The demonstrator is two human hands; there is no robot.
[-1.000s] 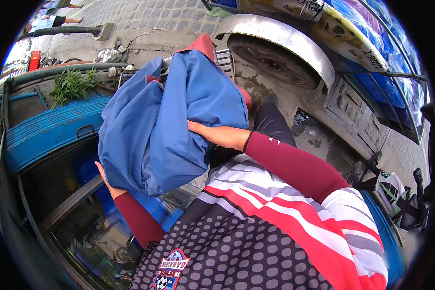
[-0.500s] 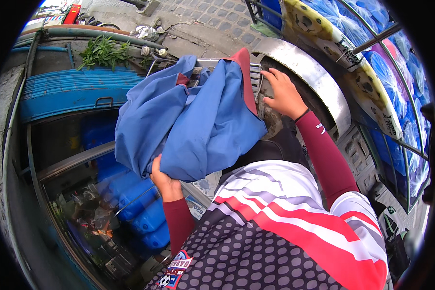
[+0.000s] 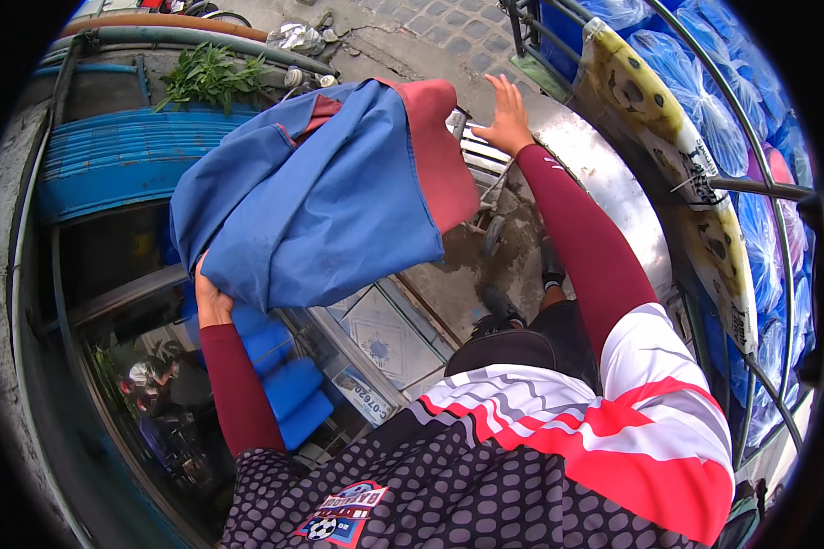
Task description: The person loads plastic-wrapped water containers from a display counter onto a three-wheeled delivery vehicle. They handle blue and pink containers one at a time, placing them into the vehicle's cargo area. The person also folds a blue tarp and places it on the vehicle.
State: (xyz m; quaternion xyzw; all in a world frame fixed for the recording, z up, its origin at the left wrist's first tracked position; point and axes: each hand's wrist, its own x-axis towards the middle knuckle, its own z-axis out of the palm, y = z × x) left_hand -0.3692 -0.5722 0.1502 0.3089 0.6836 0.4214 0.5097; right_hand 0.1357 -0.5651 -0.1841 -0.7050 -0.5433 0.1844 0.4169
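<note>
A large blue cloth with a red border (image 3: pixel 339 206) hangs in loose folds in front of me. My left hand (image 3: pixel 212 297) grips its lower left edge, with part of the fingers hidden behind the fabric. My right hand (image 3: pixel 505 119) is open, fingers spread, apart from the cloth and just beyond its red edge. Close below that hand show the bars of a metal rack (image 3: pixel 485 157), partly covered by the cloth.
A curved silvery panel (image 3: pixel 604 174) stands to my right, beside a metal frame with blue plastic-wrapped bundles (image 3: pixel 677 78). At the left are a blue slatted shutter (image 3: pixel 119 165), a leafy plant (image 3: pixel 212 78) and a glass-fronted case with blue containers (image 3: pixel 293 384). White tiles (image 3: pixel 380 339) lie below.
The cloth has swung left and spread flatter, showing more of its red border. My left hand has moved left with it; my right hand has reached farther forward, still open.
</note>
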